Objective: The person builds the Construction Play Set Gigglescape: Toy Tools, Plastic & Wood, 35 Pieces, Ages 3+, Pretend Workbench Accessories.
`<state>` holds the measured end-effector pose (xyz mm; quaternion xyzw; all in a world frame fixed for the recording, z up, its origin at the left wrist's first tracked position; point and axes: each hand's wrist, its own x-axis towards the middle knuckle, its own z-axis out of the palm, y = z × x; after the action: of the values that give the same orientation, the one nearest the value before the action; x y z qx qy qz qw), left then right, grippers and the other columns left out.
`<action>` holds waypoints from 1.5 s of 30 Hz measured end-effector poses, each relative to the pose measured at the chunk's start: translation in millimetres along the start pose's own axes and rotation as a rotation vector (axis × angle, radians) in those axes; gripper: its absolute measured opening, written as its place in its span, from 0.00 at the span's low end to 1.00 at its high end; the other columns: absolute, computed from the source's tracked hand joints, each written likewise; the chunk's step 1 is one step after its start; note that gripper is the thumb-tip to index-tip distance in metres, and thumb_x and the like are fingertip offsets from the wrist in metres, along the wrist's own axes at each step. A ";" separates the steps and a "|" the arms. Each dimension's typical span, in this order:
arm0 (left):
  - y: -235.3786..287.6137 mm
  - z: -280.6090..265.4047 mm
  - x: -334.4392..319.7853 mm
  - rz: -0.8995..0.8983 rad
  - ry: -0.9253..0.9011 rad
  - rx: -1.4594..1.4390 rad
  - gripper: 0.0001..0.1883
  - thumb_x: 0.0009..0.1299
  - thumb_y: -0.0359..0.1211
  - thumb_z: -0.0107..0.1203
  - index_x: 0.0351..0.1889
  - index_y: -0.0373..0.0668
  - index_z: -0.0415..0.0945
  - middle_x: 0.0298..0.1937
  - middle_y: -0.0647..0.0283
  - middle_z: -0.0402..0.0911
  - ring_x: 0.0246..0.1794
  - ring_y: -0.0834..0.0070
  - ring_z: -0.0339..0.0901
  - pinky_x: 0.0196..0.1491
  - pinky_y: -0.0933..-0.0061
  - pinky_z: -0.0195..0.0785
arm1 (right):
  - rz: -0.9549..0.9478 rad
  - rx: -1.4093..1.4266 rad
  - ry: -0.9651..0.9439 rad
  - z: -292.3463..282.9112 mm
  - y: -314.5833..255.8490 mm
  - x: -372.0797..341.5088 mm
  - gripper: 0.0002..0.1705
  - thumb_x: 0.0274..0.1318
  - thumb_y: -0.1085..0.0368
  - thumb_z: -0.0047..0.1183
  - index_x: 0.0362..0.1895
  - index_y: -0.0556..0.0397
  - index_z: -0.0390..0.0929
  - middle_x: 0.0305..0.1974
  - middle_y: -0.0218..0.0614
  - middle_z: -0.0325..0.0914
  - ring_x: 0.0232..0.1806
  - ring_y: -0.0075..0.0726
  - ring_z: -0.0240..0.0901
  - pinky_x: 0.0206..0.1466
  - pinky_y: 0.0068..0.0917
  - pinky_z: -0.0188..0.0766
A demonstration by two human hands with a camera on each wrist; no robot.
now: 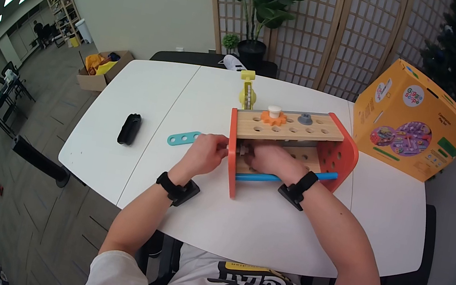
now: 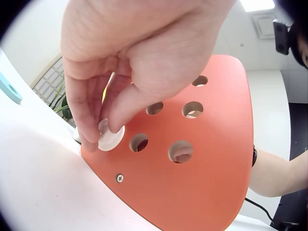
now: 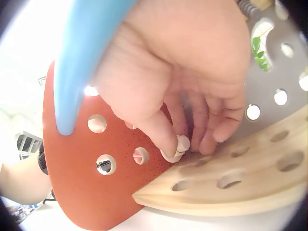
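A toy workbench has red side panels (image 1: 348, 158), a wooden top (image 1: 249, 127) and a blue bar (image 1: 258, 178). Outside the left panel (image 2: 216, 130), my left hand (image 1: 205, 154) pinches a white round piece (image 2: 111, 138) against a hole, thumb and fingers around it. My right hand (image 1: 275, 159) reaches inside the bench. In the right wrist view, its thumb and fingers (image 3: 166, 134) pinch a small white piece (image 3: 182, 144) at the panel's inner face, just above the wooden shelf (image 3: 211, 187). An orange gear with a white knob (image 1: 274, 113) and a grey piece (image 1: 305, 119) sit on top.
A teal strip with holes (image 1: 183, 138) and a black case (image 1: 129, 129) lie left of the bench on the white table (image 1: 99, 144). Behind the bench stands a yellow-green toy (image 1: 248, 92). An orange box (image 1: 414, 123) is at the back right.
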<state>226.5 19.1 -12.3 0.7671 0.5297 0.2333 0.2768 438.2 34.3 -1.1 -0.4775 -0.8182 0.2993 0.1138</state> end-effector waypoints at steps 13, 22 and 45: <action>-0.2 0.1 -1.0 0.011 0.010 -0.017 0.13 0.68 0.24 0.57 0.50 0.34 0.83 0.42 0.45 0.87 0.42 0.50 0.85 0.48 0.62 0.78 | 0.088 0.005 -0.076 -7.0 -9.9 -2.4 0.26 0.56 0.69 0.57 0.61 0.55 0.76 0.57 0.49 0.80 0.60 0.55 0.76 0.62 0.41 0.75; -0.9 0.6 -0.2 0.011 0.012 0.021 0.13 0.68 0.24 0.56 0.50 0.34 0.83 0.41 0.45 0.87 0.41 0.51 0.85 0.47 0.61 0.78 | 0.048 -0.034 0.001 -9.6 -18.0 -9.7 0.23 0.55 0.70 0.58 0.57 0.57 0.77 0.54 0.48 0.82 0.58 0.54 0.77 0.61 0.41 0.76; -0.9 1.3 -1.0 0.022 0.026 -0.007 0.13 0.68 0.25 0.56 0.49 0.33 0.83 0.38 0.45 0.87 0.37 0.53 0.85 0.44 0.62 0.77 | -0.006 -0.053 0.000 4.8 0.3 0.7 0.20 0.55 0.71 0.57 0.54 0.58 0.78 0.49 0.51 0.82 0.53 0.56 0.79 0.56 0.42 0.76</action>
<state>226.4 18.1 -13.9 0.7688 0.5240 0.2480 0.2699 435.8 33.2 -5.2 -0.4781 -0.8272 0.2771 0.1019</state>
